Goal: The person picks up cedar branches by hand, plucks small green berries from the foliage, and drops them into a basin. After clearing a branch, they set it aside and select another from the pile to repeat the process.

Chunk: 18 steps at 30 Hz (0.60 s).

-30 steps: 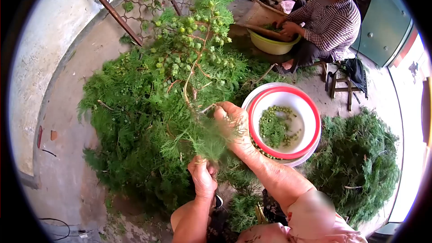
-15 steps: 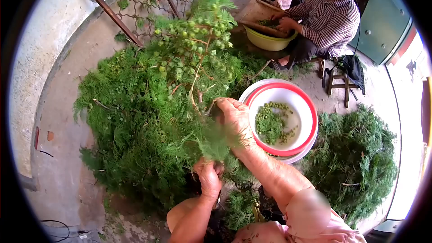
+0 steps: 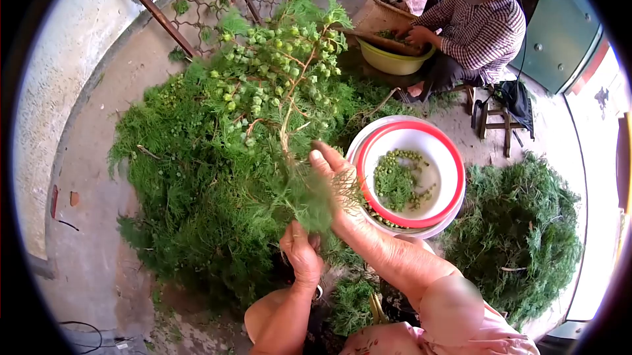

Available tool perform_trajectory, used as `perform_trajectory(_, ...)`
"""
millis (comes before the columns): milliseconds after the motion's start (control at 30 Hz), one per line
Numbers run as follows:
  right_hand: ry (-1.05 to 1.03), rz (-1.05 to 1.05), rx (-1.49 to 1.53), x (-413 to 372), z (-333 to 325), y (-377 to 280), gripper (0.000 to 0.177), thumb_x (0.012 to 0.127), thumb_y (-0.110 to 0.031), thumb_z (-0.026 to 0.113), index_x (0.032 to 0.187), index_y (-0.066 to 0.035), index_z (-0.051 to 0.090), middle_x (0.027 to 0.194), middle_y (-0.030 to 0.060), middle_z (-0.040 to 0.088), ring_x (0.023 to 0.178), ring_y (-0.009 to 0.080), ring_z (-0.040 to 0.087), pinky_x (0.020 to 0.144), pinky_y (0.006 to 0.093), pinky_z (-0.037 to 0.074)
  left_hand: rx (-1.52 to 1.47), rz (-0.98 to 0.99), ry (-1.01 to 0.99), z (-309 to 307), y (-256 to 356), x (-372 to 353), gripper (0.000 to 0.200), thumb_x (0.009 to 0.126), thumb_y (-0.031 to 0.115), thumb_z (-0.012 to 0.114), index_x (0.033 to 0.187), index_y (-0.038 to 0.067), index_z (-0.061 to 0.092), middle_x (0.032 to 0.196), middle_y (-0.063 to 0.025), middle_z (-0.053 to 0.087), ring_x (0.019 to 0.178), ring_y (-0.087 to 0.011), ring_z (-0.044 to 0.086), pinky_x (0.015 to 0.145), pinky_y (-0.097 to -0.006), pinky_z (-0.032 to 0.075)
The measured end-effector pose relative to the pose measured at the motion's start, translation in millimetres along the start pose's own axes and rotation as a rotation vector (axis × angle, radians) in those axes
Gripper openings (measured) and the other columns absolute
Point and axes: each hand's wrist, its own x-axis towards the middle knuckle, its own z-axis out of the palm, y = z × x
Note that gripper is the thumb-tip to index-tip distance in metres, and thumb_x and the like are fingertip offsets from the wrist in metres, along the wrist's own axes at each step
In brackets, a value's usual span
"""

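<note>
Two hands at work: I see the left hand (image 3: 301, 253) clenched round the branch (image 3: 285, 128) over the green pile (image 3: 184, 190); the right hand (image 3: 337, 169) has shifted — grip unclear — and the cones (image 3: 268, 92) now show better.

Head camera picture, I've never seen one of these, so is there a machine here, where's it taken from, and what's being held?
There's no machine: these are a person's bare hands. The camera is worn on that person's head and looks forward and down.

The left hand has its grip closed around the lower part of a leafy branch. The right hand is beside it; blur hides whether it holds anything.

On the ground are a large green pile, a smaller pile and a red-rimmed bowl with green cones inside. Beyond, another person sits by a yellowish basin.
</note>
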Motion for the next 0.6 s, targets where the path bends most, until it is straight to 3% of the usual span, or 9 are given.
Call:
perform_trajectory(67, 0.050, -0.080, -0.033, -2.2, 3.1, -7.0, 0.031, 0.088, -0.016, 0.057, 0.113, 0.001, 0.056, 0.096, 0.0140, 0.063, 0.089, 0.0186, 0.057, 0.079, 0.0288, 0.044, -0.024, -0.011, 0.051, 6.2, 9.2, -1.5, 0.035, 0.090, 0.036, 0.054, 0.069, 0.009, 0.052, 0.056, 0.0060, 0.045, 0.045, -0.0036, 0.032, 0.041, -0.0211, 0.023)
perform_trajectory(100, -0.022, -0.102, -0.167, -2.0, -1.4, -13.3, 0.032, 0.088, -0.016, 0.056, 0.113, 0.002, 0.055, 0.095, 0.0144, 0.062, 0.087, 0.0183, 0.057, 0.078, 0.0297, 0.045, -0.037, -0.016, 0.079, 8.1, 12.8, -1.7, 0.035, 0.090, 0.036, 0.054, 0.069, 0.009, 0.053, 0.057, 0.0059, 0.045, 0.045, -0.0038, 0.032, 0.041, -0.0211, 0.023)
perform_trajectory(167, 0.077, -0.216, -0.149, 2.9, 3.4, -11.4, 0.027, 0.084, -0.013, 0.059, 0.107, 0.001, 0.058, 0.097, 0.0151, 0.061, 0.088, 0.0250, 0.060, 0.074, 0.0311, 0.048, -0.055, -0.007, 0.106, 4.7, 8.7, 0.4, 0.034, 0.089, 0.036, 0.054, 0.070, 0.008, 0.053, 0.058, 0.0058, 0.046, 0.045, -0.0037, 0.032, 0.041, -0.0206, 0.023)
perform_trajectory(267, 0.025, -0.269, -0.399, 2.6, -4.4, -25.7, 0.024, 0.078, -0.009, 0.063, 0.100, 0.002, 0.061, 0.092, 0.0189, 0.061, 0.082, 0.0323, 0.062, 0.071, 0.0346, 0.051, -0.106, 0.017, 0.049, -1.9, 9.9, 1.5, 0.032, 0.090, 0.035, 0.054, 0.072, 0.008, 0.055, 0.061, 0.0056, 0.048, 0.046, -0.0034, 0.033, 0.040, -0.0198, 0.023)
perform_trajectory(333, -0.060, -0.498, -0.704, 2.3, -10.2, -32.7, 0.023, 0.078, -0.009, 0.064, 0.098, 0.002, 0.062, 0.088, 0.0189, 0.061, 0.077, 0.0311, 0.063, 0.068, 0.0349, 0.051, -0.109, 0.012, 0.025, -5.1, 10.6, 2.7, 0.031, 0.090, 0.033, 0.054, 0.071, 0.008, 0.055, 0.061, 0.0056, 0.048, 0.046, -0.0035, 0.032, 0.041, -0.0199, 0.023)
perform_trajectory(467, -0.125, -0.170, -0.603, -7.9, -3.7, -52.6, 0.023, 0.082, -0.013, 0.062, 0.099, 0.002, 0.062, 0.083, 0.0208, 0.063, 0.075, 0.0279, 0.064, 0.062, 0.0337, 0.050, -0.115, 0.027, 0.041, -5.9, 11.8, 3.4, 0.030, 0.091, 0.031, 0.052, 0.071, 0.008, 0.054, 0.061, 0.0061, 0.047, 0.046, -0.0034, 0.031, 0.041, -0.0205, 0.023)
perform_trajectory(500, -0.149, -0.109, -0.620, -6.8, -4.3, -47.7, 0.025, 0.086, -0.017, 0.059, 0.103, 0.002, 0.061, 0.080, 0.0179, 0.065, 0.073, 0.0219, 0.064, 0.062, 0.0321, 0.049, -0.104, 0.032, 0.041, -7.6, 10.8, 3.6, 0.030, 0.091, 0.030, 0.052, 0.071, 0.008, 0.054, 0.061, 0.0061, 0.047, 0.046, -0.0034, 0.031, 0.041, -0.0206, 0.023)
perform_trajectory(600, -0.110, -0.101, -0.392, -10.9, 0.9, -25.6, 0.023, 0.086, -0.015, 0.058, 0.097, 0.004, 0.062, 0.069, 0.0175, 0.061, 0.060, 0.0175, 0.057, 0.062, 0.0305, 0.046, -0.075, 0.027, 0.036, -4.6, 13.4, 2.2, 0.029, 0.091, 0.030, 0.052, 0.072, 0.008, 0.054, 0.061, 0.0061, 0.046, 0.047, -0.0035, 0.030, 0.042, -0.0209, 0.023)
